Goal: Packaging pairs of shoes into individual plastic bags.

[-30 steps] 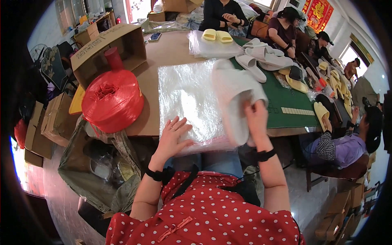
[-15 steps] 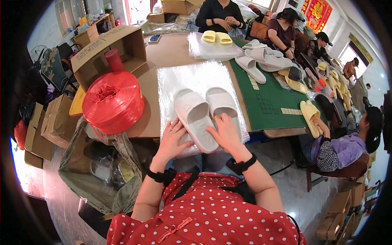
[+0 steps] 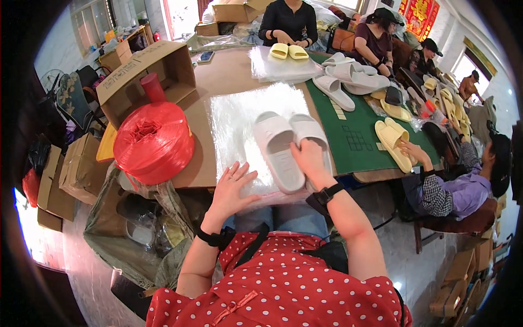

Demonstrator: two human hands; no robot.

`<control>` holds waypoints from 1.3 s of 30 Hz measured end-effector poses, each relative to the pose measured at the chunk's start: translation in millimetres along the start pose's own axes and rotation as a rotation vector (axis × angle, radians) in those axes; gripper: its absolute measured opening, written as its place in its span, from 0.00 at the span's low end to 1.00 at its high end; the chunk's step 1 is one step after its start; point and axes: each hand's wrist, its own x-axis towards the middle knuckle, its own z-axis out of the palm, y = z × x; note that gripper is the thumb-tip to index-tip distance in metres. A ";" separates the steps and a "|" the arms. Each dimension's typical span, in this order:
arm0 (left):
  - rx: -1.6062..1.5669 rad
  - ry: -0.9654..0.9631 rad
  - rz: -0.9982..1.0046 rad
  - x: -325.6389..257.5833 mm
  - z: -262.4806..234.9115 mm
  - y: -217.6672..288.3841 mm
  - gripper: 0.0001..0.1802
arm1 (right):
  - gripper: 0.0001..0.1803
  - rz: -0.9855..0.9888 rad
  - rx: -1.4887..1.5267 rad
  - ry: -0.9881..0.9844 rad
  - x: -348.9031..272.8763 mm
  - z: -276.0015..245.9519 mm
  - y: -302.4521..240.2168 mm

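A pair of pale grey slide slippers, the left slipper (image 3: pixel 286 177) and the right slipper (image 3: pixel 308 126), lies side by side on a stack of clear plastic bags (image 3: pixel 231 128). My right hand (image 3: pixel 312 163) grips the slippers at their inner edges, its thumb inside the left one; part of the right slipper is hidden under it. Resting flat on the near left of the bags, my left hand (image 3: pixel 233 189) has its fingers spread and holds nothing. A gap separates it from the slippers.
A big red roll of plastic twine (image 3: pixel 153 144) and an open carton (image 3: pixel 147 60) stand at left. Yellow slippers (image 3: pixel 289 52) lie on more bags at the back. A co-worker's hand (image 3: pixel 415 152) touches yellow slippers (image 3: pixel 393 143) on the green mat (image 3: pixel 348 152).
The grey slippers have shifted right across the bags with my right hand. My left hand has come off the left slipper and lies on the plastic. The co-worker's yellow slippers moved left.
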 end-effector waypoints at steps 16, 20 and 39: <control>-0.121 0.102 -0.106 33.2 -10.0 18.7 0.16 | 0.14 0.359 0.937 0.417 -106.7 -105.3 60.8; -0.136 0.316 -0.163 38.3 -6.3 25.9 0.12 | 0.12 0.320 0.978 0.475 -117.9 -119.5 41.0; -0.352 0.126 -0.073 59.2 -28.2 24.7 0.17 | 0.13 -0.058 0.248 -0.147 -131.5 -102.8 -39.0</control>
